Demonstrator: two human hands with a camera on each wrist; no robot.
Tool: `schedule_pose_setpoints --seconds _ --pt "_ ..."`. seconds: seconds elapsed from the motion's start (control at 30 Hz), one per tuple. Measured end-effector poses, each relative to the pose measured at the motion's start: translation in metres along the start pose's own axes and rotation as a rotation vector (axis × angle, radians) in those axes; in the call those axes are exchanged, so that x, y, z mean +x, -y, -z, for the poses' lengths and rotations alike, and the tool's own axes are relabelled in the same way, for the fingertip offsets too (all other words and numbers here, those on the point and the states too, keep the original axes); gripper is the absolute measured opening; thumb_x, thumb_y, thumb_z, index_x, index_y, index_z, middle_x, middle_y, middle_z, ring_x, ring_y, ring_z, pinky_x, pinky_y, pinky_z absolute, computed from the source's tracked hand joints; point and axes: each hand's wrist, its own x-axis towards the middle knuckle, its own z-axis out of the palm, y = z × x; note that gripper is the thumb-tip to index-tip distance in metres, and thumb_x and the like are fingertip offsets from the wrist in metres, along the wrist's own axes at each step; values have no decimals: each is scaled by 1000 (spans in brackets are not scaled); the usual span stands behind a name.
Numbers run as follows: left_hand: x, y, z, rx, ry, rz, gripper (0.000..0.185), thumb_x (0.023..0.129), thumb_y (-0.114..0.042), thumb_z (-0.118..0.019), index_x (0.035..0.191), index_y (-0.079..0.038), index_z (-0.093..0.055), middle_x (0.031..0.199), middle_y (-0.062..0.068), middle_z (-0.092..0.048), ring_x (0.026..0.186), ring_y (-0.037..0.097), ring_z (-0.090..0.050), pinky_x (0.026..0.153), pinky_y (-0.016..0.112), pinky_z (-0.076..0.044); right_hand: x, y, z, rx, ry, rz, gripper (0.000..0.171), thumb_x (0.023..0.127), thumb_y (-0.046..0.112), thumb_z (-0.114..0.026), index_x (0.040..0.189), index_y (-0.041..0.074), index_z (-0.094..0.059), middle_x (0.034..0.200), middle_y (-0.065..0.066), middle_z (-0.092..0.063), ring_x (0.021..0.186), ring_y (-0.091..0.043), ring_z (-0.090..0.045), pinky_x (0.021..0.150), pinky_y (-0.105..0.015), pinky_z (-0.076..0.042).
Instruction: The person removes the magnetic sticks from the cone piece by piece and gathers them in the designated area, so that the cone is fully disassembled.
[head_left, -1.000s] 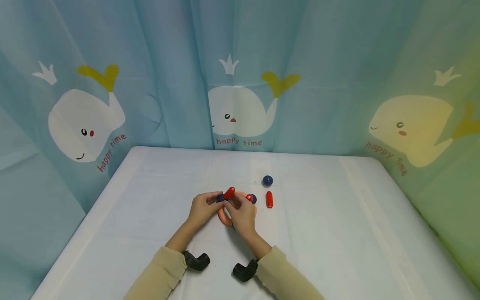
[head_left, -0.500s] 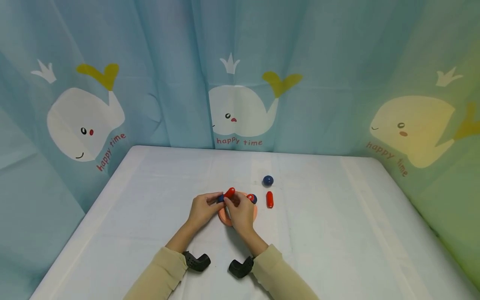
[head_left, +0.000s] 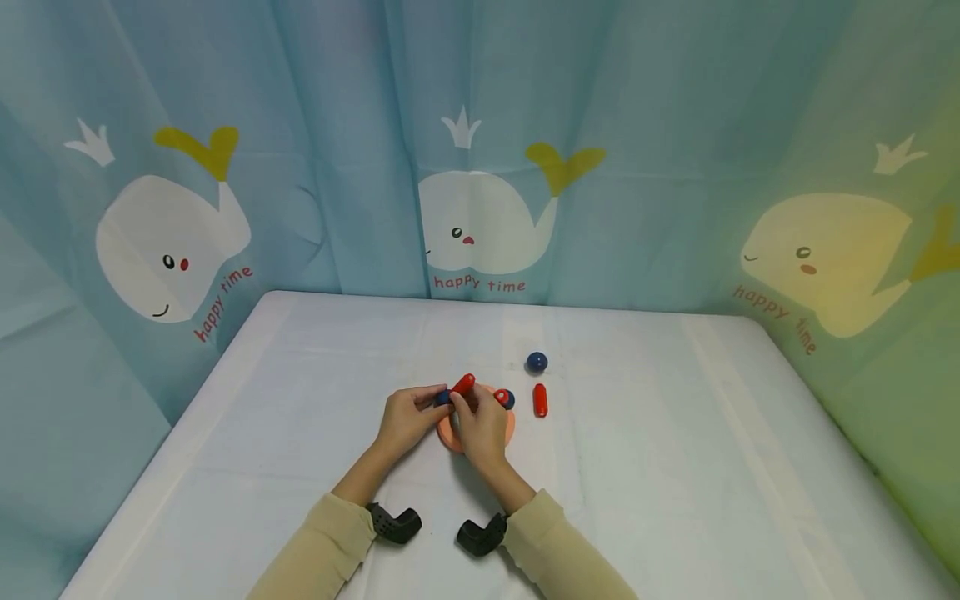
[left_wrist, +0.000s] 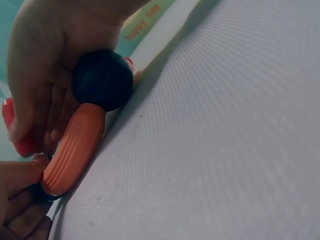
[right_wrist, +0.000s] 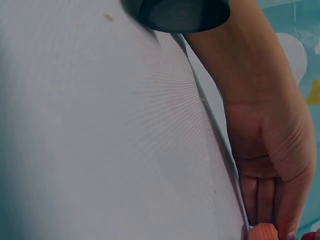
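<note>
A ring of orange curved rods (head_left: 447, 437) lies mid-table, joined by blue balls. My left hand (head_left: 402, 418) pinches a blue ball (head_left: 443, 397) on the ring's far left side. My right hand (head_left: 484, 425) reaches over the ring and pinches a red rod (head_left: 466, 382), its lower end at that ball and its other end tilted up and right. A second red rod (head_left: 501, 396) stands by another blue ball (head_left: 511, 401) at the ring's right. The left wrist view shows an orange curved rod (left_wrist: 77, 150) meeting a near blue ball (left_wrist: 102, 80).
A loose blue ball (head_left: 537, 362) and a loose red rod (head_left: 541, 401) lie right of the ring on the white table (head_left: 675, 467). Black devices sit at both wrists. A whale-print curtain (head_left: 360, 167) hangs behind the table.
My right forearm has swung slightly left, and its fingers have shifted around the red rod. The rod's tilt differs a little. My left hand stays on the ball.
</note>
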Motion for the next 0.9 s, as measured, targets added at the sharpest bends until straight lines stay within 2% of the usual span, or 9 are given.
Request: schedule_pose_setpoints --seconds 0.2,0.4,0.6,0.73,0.9 --pt "0 0 -1 -4 0 -21 33 76 -5 -74 106 7 -66 103 16 -66 100 25 -61 81 27 -49 0 2 2 -6 9 4 9 85 9 -66 88 0 -68 79 -7 -67 71 -17 -62 62 -31 -51" --pt "0 0 -1 23 -12 -50 28 76 1 -71 104 7 -67 100 16 -66 98 27 -62 82 31 -49 -5 8 9 83 80 14 15 85 10 -67 95 -2 -67 84 -8 -68 76 -17 -65 67 -29 -52" --pt "0 1 -1 25 -10 -18 30 77 -2 -72 105 5 -67 102 15 -66 99 25 -61 82 29 -49 -9 22 27 186 164 17 20 85 9 -67 99 -5 -66 89 -10 -68 81 -20 -65 72 -28 -52" --pt "-2 1 -1 17 3 16 34 77 -9 -75 108 4 -67 105 15 -65 100 25 -61 83 30 -49 -10 28 44 170 186 -7 21 85 13 -67 100 -2 -67 90 -9 -68 82 -20 -65 74 -27 -52" --pt "-4 -2 0 60 13 46 35 78 -13 -74 110 0 -67 107 13 -65 101 23 -61 84 31 -48 -8 30 62 168 178 -40 23 84 14 -68 101 -2 -67 91 -9 -68 83 -20 -64 77 -30 -52"
